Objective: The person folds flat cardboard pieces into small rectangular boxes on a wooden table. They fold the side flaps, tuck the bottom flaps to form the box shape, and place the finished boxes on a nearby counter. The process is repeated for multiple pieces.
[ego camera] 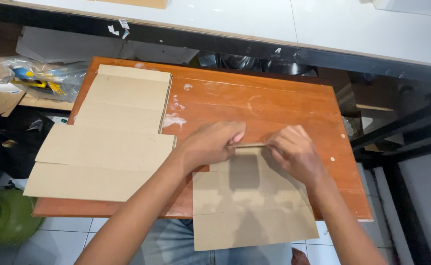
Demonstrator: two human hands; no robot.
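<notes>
A flat brown cardboard blank point(247, 206) lies at the near edge of the orange wooden table point(274, 105) and overhangs it toward me. Its far flap point(247, 145) is folded up on edge. My left hand point(210, 145) pinches the flap's left end. My right hand point(294, 152) pinches its right end. To the left, a stack of larger flat cardboard blanks point(112, 137) rests on the table, untouched.
A white board or counter point(323, 24) runs along the far side. Clear plastic bags with small items point(39, 78) and a black bag point(9, 142) sit at the left. A green object point(2, 218) stands on the tiled floor. Dark shelving point(402, 132) is on the right.
</notes>
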